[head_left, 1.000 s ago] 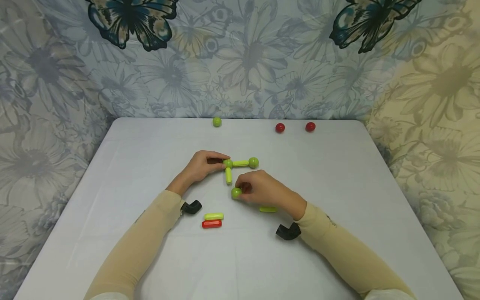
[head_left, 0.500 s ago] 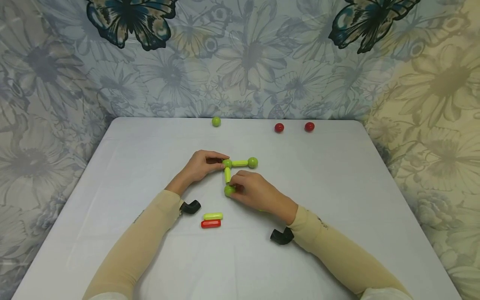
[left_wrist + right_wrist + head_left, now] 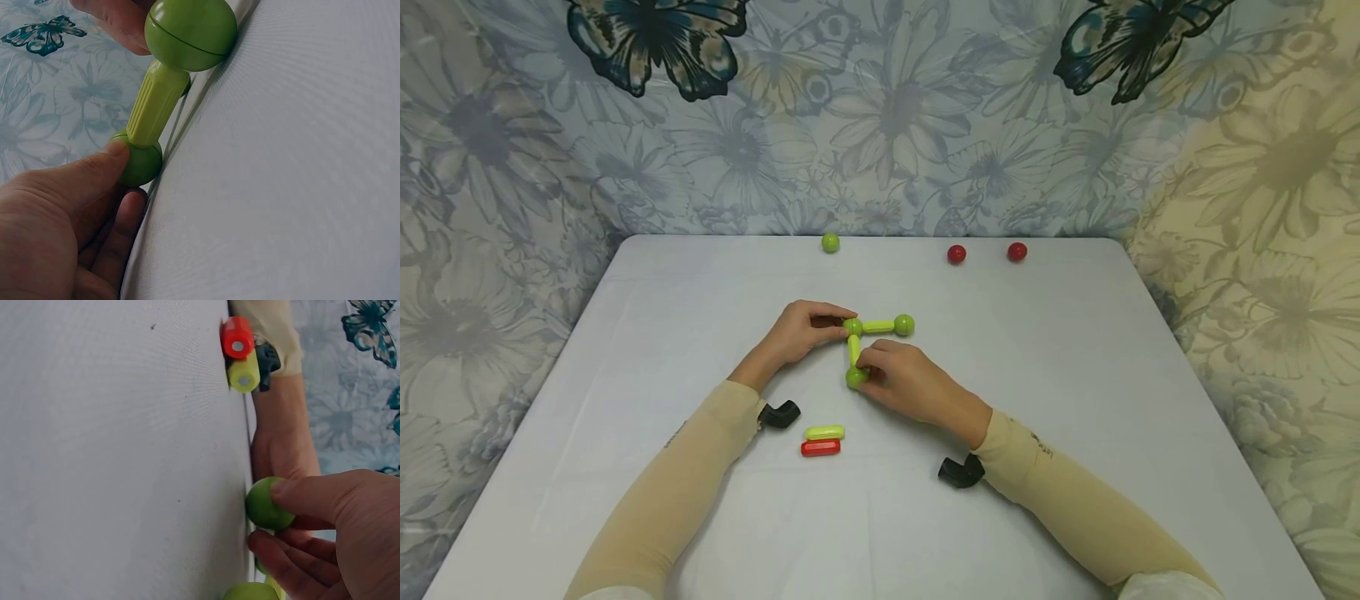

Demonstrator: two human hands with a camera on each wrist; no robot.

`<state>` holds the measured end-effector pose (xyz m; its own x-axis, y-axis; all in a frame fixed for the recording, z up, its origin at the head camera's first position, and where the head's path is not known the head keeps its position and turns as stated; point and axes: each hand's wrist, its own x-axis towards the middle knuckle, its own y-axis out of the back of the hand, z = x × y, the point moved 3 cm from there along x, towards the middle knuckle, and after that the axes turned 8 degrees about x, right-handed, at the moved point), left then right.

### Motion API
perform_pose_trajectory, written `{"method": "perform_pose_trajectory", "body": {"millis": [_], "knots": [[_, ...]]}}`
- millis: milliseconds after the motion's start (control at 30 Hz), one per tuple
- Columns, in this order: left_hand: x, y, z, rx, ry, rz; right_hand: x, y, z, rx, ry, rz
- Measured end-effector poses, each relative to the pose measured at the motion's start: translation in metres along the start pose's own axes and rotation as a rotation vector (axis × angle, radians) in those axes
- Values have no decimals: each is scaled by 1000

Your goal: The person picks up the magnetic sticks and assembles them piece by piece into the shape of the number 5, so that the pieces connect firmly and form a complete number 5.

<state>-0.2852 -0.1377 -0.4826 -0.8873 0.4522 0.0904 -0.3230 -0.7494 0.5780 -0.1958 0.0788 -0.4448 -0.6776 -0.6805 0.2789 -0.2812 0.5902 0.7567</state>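
Note:
On the white table lies an L of green balls and yellow-green rods. My left hand [image 3: 801, 335] pinches the corner ball [image 3: 852, 327] between thumb and fingers. From there one rod [image 3: 878, 327] runs right to an end ball [image 3: 904, 325]. A second rod [image 3: 853, 348] points toward me. At its near end my right hand [image 3: 921, 382] pinches another green ball [image 3: 854, 378], thumb on top in the right wrist view. The left wrist view shows this near ball [image 3: 190, 34] right against the rod's end [image 3: 156, 100].
A yellow-green rod [image 3: 824, 432] and a red rod [image 3: 821, 448] lie side by side nearer me, with metal discs in their ends. Along the far edge sit a green ball [image 3: 830, 242] and two red balls [image 3: 956, 254]. Patterned cloth [image 3: 895, 133] hangs behind the table.
My right hand has carried its green ball left to the near end of the rod. A yellow-green rod beside that hand is now hidden under it. The left hand stays in place.

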Motion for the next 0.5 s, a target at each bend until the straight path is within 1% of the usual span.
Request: {"method": "perform_pose_trajectory", "body": {"millis": [267, 433, 500], "knots": [[1, -1, 1, -17, -9, 3, 0, 0, -2, -2, -5, 2], [0, -1, 1, -6, -5, -1, -1, 2, -2, -5, -28, -13], [-1, 0, 2, -7, 5, -8, -2, 5, 0, 1, -55, -20]]}}
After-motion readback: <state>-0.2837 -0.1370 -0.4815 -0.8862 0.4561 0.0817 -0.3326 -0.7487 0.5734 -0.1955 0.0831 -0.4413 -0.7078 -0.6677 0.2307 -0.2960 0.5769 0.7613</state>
